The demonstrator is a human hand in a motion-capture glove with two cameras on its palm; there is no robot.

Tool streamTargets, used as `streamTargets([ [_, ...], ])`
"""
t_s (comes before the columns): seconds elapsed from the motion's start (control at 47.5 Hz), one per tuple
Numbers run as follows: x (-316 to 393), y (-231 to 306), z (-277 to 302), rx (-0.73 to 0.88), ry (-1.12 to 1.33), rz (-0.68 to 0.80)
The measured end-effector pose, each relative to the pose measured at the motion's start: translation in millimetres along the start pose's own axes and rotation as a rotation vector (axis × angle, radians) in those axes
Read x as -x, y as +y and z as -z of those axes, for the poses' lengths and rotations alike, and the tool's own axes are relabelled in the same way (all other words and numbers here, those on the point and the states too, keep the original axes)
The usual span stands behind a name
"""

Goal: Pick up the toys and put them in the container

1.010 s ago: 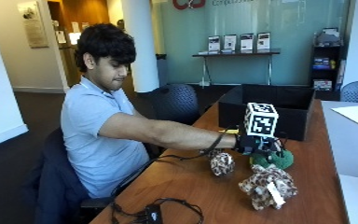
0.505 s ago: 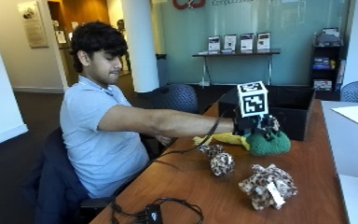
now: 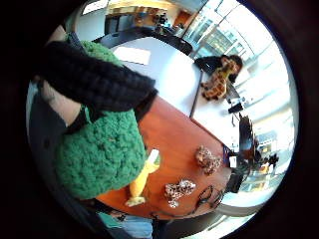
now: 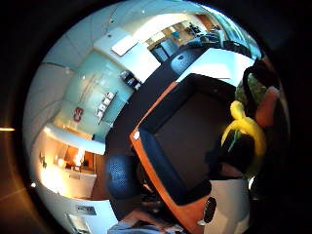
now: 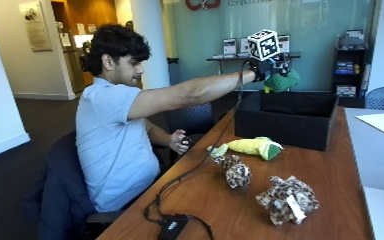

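A seated person's gloved right hand (image 5: 270, 64) holds a green knitted toy (image 5: 282, 80) in the air over the open black container (image 5: 285, 116) at the far end of the wooden table (image 5: 245, 210), fingers curled round the toy's top so that its round bulk hangs straight below them. The drop appears to be the step in hand: the toy sits above the near-left part of the opening, inside the rim, with open room beneath. Three toys wait on the table: a yellow-and-green plush (image 5: 248, 146) just beside the container's front wall, a spotted one (image 5: 234, 171) nearer, a leopard-print one (image 5: 286, 198) nearest.
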State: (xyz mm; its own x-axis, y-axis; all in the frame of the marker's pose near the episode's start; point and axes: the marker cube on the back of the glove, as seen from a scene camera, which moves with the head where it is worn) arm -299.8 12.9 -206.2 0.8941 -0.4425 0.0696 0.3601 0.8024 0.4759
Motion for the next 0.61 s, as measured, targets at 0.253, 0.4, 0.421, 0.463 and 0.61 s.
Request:
streamTargets([
  [0.253,47.9,-5.1,-30.9,0.085,-0.016,0.080],
  [0.4,27.0,5.9,-20.5,0.156,-0.039,0.053],
  [0.421,22.1,7.9,-16.8,0.164,-0.036,0.046],
  [0.463,10.5,12.6,-8.3,0.177,-0.023,0.030],
  [0.61,-50.8,38.4,27.2,0.188,0.026,-0.057],
])
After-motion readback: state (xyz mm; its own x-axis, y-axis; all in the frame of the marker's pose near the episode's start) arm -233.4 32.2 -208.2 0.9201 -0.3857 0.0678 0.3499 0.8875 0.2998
